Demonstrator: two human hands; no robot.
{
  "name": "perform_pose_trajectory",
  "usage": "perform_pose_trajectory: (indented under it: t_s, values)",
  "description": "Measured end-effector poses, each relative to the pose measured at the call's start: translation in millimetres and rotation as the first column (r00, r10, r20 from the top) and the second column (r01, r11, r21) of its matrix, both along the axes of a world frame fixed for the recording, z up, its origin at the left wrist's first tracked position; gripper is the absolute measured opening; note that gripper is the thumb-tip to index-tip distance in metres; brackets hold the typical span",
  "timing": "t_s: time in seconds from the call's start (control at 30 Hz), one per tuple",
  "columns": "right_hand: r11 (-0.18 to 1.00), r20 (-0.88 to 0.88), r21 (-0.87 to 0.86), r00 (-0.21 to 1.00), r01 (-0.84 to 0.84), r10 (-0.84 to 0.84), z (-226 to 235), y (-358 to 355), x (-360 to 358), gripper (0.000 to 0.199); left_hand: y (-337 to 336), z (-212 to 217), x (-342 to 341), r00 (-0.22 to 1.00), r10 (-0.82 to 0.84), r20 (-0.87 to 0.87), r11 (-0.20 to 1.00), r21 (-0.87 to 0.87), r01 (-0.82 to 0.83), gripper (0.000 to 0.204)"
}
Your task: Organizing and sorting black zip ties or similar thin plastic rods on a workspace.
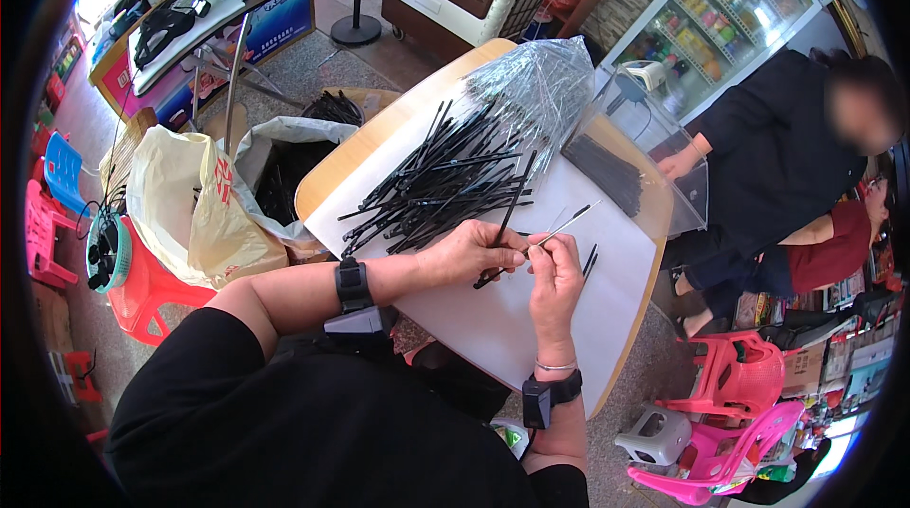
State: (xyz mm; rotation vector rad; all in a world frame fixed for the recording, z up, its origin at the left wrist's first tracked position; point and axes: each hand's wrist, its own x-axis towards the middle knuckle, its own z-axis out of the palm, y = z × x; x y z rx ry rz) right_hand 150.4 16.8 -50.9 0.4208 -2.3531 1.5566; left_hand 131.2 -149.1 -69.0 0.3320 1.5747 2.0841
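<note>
Over a table covered with a white sheet point(607, 337), my two hands meet almost fingertip to fingertip. My left hand point(466, 252) is closed around slim black sticks point(513, 203), which poke out above and below the fingers. Between thumb and fingers, my right hand point(555, 288) pinches a thin rod point(573, 218) with a dark part near its tip. Its lower end runs to the left fingertips. Beyond my left hand lies a loose pile of black sticks point(427, 186), partly inside a clear plastic bag point(540, 81). Loose black sticks point(591, 262) lie right of my right hand.
A clear plastic box point(690, 195) at the table's right side stands by dark thin rods point(607, 174). A person in black point(758, 148) reaches to it. Bags point(185, 195) and a red stool point(152, 290) are left; pink chairs point(730, 375) are right.
</note>
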Motion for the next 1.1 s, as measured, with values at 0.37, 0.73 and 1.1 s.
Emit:
perform_pose_trajectory:
  t_s: [0.37, 0.73, 1.1]
  values:
    - [0.987, 0.225, -0.154, 0.974, 0.051, -0.015, -6.2, -4.8, 0.2, 0.009, 7.5, -11.8, -0.2, 0.983, 0.038, -0.181, 0.977, -0.201, -0.074, 0.018]
    - [0.903, 0.217, 0.216, 0.883, 0.372, -0.416, 23.0, 40.6, -2.4, 0.018, 0.0, 7.2, 13.1, 0.722, -0.184, -0.667, 0.894, -0.418, -0.158, 0.026]
    - [0.411, -0.140, 0.762, 0.746, 0.501, -0.651, 5.1, 97.7, 18.6, 0.030, -27.2, 2.0, 4.0, 0.493, -0.219, -0.842, 0.346, -0.540, -0.767, 0.022]
